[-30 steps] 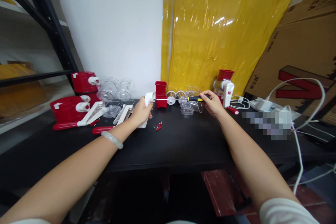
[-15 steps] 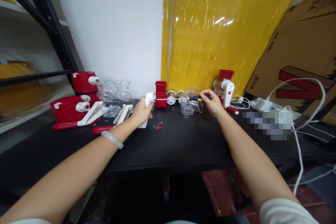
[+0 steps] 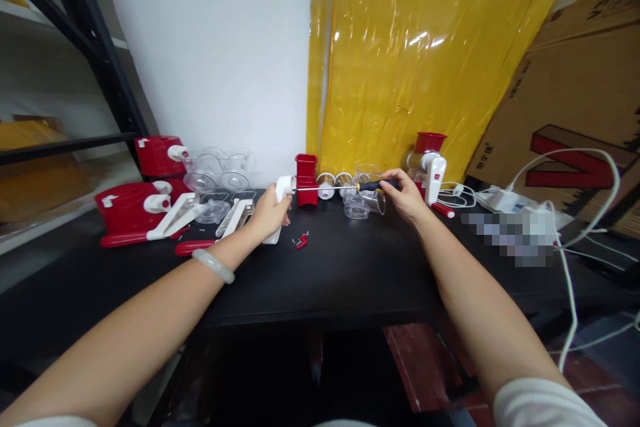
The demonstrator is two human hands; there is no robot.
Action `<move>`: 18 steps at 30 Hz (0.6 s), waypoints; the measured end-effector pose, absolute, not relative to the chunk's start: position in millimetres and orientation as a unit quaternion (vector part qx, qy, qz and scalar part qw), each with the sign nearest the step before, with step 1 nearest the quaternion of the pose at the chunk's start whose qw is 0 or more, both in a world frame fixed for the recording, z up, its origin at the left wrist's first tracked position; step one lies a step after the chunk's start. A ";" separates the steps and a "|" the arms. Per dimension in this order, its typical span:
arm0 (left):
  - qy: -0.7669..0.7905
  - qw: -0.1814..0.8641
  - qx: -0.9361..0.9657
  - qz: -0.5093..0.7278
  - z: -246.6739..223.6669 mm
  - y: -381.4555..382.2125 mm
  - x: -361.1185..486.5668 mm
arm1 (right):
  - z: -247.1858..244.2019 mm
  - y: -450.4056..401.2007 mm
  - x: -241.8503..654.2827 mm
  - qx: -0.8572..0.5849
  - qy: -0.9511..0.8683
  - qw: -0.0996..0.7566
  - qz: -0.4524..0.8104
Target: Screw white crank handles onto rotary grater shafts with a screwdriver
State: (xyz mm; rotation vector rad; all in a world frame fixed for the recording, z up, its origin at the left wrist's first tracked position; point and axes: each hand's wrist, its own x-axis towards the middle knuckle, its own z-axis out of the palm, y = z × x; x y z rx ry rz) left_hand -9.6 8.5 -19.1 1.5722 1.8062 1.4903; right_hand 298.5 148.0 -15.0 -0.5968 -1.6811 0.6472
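Observation:
My left hand (image 3: 271, 212) is closed around a white plastic crank handle (image 3: 285, 186), holding it up above the black table. The fingers of my right hand (image 3: 404, 195) pinch the black and yellow grip of a screwdriver (image 3: 370, 185). Its long metal shaft runs level to the left, and the tip meets the round end of the white handle. Below my left hand, small red parts and screws (image 3: 302, 241) lie on the table. Behind the shaft stand a red grater body (image 3: 307, 167), metal grating drums (image 3: 327, 185) and clear plastic parts (image 3: 357, 207).
On the left are red bases (image 3: 125, 210), white crank arms (image 3: 173, 215) and clear cups (image 3: 220, 170). An assembled red grater (image 3: 430, 167) stands at right, near a power strip (image 3: 505, 200) with white cables. Cardboard boxes (image 3: 565, 100) lean behind the black table (image 3: 330, 287).
My right fingers have shifted slightly on the screwdriver grip, and the grip looks a little turned. The white handle and my left hand stay in place.

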 end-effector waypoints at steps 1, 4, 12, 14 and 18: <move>0.632 0.159 0.551 0.521 -18.7 8.2 -9.3 | -14.8 147.5 298.6 -0.255 -0.720 0.581 0.281; 0.631 0.158 0.551 0.523 -17.9 7.6 -8.4 | -14.5 146.6 299.0 -0.255 -0.716 0.576 0.300; 0.628 0.167 0.545 0.530 -19.4 9.1 -9.9 | -13.2 146.5 298.1 -0.256 -0.721 0.570 0.300; 0.627 0.167 0.546 0.530 -19.9 9.6 -10.5 | -13.4 146.4 295.4 -0.266 -0.711 0.574 0.307; 0.624 0.171 0.547 0.532 -21.0 10.3 -10.9 | -14.1 144.2 289.9 -0.318 -0.685 0.569 0.326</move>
